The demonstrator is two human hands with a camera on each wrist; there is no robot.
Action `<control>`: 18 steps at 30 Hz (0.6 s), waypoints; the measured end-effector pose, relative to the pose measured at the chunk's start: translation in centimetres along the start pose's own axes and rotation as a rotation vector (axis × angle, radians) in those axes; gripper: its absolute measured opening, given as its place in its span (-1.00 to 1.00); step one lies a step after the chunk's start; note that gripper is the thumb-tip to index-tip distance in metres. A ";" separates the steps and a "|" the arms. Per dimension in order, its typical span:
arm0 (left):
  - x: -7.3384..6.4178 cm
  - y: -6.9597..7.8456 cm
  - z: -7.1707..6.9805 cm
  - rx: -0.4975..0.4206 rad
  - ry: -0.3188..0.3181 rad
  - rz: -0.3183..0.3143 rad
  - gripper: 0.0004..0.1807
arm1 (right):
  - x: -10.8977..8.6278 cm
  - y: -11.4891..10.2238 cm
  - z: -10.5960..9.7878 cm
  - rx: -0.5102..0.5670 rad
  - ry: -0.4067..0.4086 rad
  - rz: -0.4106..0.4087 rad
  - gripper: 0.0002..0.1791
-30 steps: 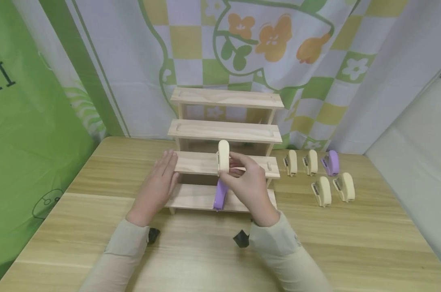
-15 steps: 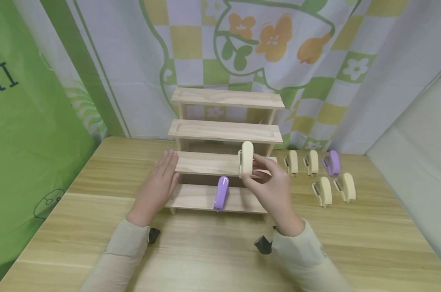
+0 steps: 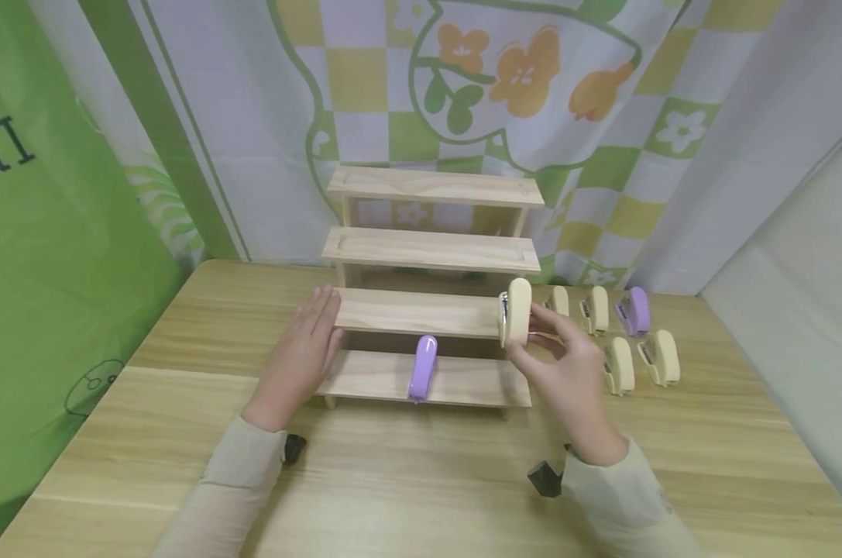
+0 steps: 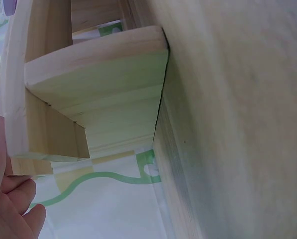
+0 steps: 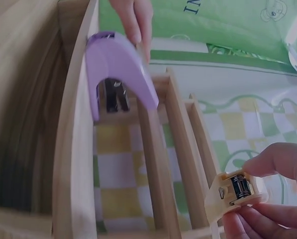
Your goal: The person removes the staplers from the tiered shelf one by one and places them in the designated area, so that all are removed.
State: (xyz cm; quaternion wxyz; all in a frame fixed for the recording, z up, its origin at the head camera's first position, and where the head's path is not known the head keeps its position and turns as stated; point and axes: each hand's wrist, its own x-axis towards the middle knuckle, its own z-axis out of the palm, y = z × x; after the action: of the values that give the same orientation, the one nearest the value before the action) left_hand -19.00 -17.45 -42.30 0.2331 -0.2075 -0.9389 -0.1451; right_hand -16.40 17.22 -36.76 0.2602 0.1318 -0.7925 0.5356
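A cream stapler (image 3: 516, 312) is pinched upright between the thumb and fingers of my right hand (image 3: 567, 372), near the right end of the wooden stepped shelf's (image 3: 421, 310) second tier from the bottom. In the right wrist view the held stapler (image 5: 238, 191) shows its metal spring end toward the camera. A purple stapler (image 3: 424, 368) stands on the lowest tier, around its middle. My left hand (image 3: 295, 356) rests against the left end of the second tier, fingers straight and close together. In the left wrist view, fingertips (image 4: 26, 199) sit beside the tier's end.
To the shelf's right on the wooden table (image 3: 421, 496), another purple stapler (image 3: 637, 310) stands with several cream staplers (image 3: 661, 358). One is partly hidden behind the held stapler and right hand. A patterned curtain (image 3: 365, 77) hangs behind the shelf; green cloth (image 3: 58, 232) hangs at the left.
My right hand has carried the cream stapler rightward along the second tier, from near its middle to its right end, uncovering the purple stapler. The left hand has stayed put.
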 end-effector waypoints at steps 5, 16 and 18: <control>0.0 -0.1 0.0 0.010 0.014 0.016 -0.36 | -0.1 0.8 -1.6 -0.035 0.030 -0.039 -0.43; 0.0 -0.1 0.0 0.022 0.025 0.029 -0.36 | 0.3 2.6 -5.0 -0.125 0.050 0.096 -0.45; 0.0 -0.1 0.0 0.018 0.027 0.029 -0.37 | 0.2 3.0 -5.3 -0.145 0.044 0.135 -0.45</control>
State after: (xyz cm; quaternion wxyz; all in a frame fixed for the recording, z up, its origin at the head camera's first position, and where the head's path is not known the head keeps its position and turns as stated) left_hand -19.02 -17.52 -42.30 0.2495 -0.2170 -0.9339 -0.1360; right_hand -16.61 23.29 -37.40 0.2499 0.0471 -0.8304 0.4958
